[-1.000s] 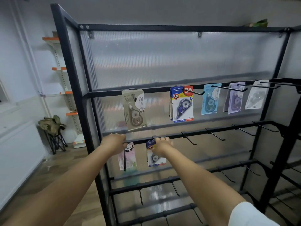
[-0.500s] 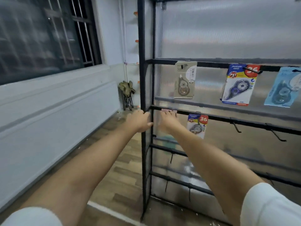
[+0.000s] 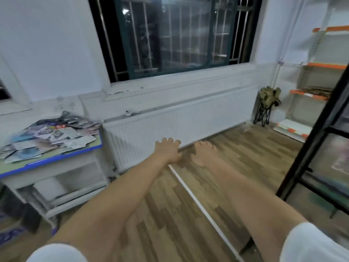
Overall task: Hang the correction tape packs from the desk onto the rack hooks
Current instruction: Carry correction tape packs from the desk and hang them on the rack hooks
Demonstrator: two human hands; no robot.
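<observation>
I have both hands out in front of me with nothing in them. My left hand [image 3: 167, 150] has its fingers [image 3: 171, 141] loosely spread and relaxed, and it grips nothing. My right hand [image 3: 203, 152] is just beside it, fingers extended and lying close together, also bare. I judge they are free because I am between packs, facing away from the rack [image 3: 319, 140] with a fresh one yet to pick up.

The correction tape packs [image 3: 51, 137] lie in a loose overlapping heap on the counter [image 3: 62, 157], well to the left of my left hand and out of its reach for now. They are piled flat at many angles, so I expect to have to peel one off the top by its card edge rather than scoop. Motion blur keeps me from reading single packs.

The counter is a pale frame with a green top edged in blue, standing against the wall. To its right, a long white radiator [image 3: 179, 127] runs under a dark barred window [image 3: 175, 35]. The floor [image 3: 188, 214] is wood-look plank with a white strip crossing it. At the radiator's far right end a folded stool [image 3: 267, 104] stands in the corner, beside shelving with orange edges [image 3: 319, 65]. The black rack frame stands further right of the radiator, at the picture's edge.
</observation>
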